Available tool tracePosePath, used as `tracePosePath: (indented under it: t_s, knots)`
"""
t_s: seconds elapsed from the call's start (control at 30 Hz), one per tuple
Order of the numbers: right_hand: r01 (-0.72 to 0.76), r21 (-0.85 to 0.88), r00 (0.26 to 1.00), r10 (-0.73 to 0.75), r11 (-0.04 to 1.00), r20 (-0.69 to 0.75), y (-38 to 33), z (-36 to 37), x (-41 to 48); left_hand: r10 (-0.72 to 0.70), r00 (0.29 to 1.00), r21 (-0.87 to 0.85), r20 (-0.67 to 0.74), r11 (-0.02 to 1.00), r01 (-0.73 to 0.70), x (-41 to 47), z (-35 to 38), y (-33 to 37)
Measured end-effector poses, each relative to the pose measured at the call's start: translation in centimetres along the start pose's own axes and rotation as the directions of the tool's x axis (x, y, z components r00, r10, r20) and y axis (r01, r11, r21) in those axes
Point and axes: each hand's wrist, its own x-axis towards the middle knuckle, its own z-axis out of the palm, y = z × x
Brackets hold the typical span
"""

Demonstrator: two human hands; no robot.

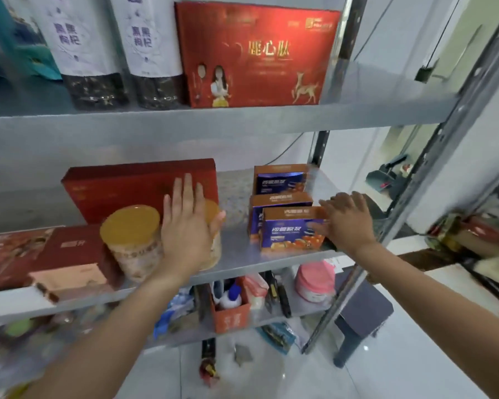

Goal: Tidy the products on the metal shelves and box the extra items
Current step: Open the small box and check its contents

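Centre frame, middle shelf (236, 254): left hand (186, 228) flat, fingers straight, against orange-lidded jar (215, 214); twin jar (131, 240) just left, near shelf lip. Right hand (347, 223) spread, touching front orange-blue box (293, 230), nearest of three in row. Risk: hard shove tips jar into twin, or slides front box off lip. Behind: flat red box (139, 185); upper frame, red gift box (257, 53)

You get bright, even light, strongest on the right, with soft glare on the white floor tiles (386, 370). Motion blur smears your right hand (347, 223) and the frame edges, and wide-angle distortion slants the metal shelf upright (424, 180).
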Motion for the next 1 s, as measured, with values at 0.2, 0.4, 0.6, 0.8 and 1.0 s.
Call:
tracePosePath:
  t_s: [0.2,0.4,0.6,0.8,1.0]
  knots:
    - [-0.001,0.08,0.995,-0.007,0.997,0.099,1.2,1.0,0.4,-0.03,0.992,0.045,0.119,0.999,0.025,-0.5,1.8,1.4]
    - [-0.128,0.251,0.975,0.075,0.959,0.211,1.4,-0.1,1.0,-0.067,0.978,0.124,0.196,0.991,0.043,-0.5,1.6,1.9]
    - [-0.281,0.483,0.946,0.154,0.829,0.286,0.2,-1.4,0.6,-0.07,0.958,0.089,0.279,0.995,0.047,0.2,1.3,1.5]
    - [-0.365,0.712,0.929,0.187,0.599,0.319,0.8,-3.7,-0.1,0.257,0.965,-0.308,0.059,0.924,-0.227,-0.8,0.0,3.0]
    - [-0.414,0.897,0.909,0.116,0.155,0.4,0.9,-6.2,-2.2,0.254,0.934,-0.895,0.249,0.429,0.122,-3.1,-0.6,7.4]
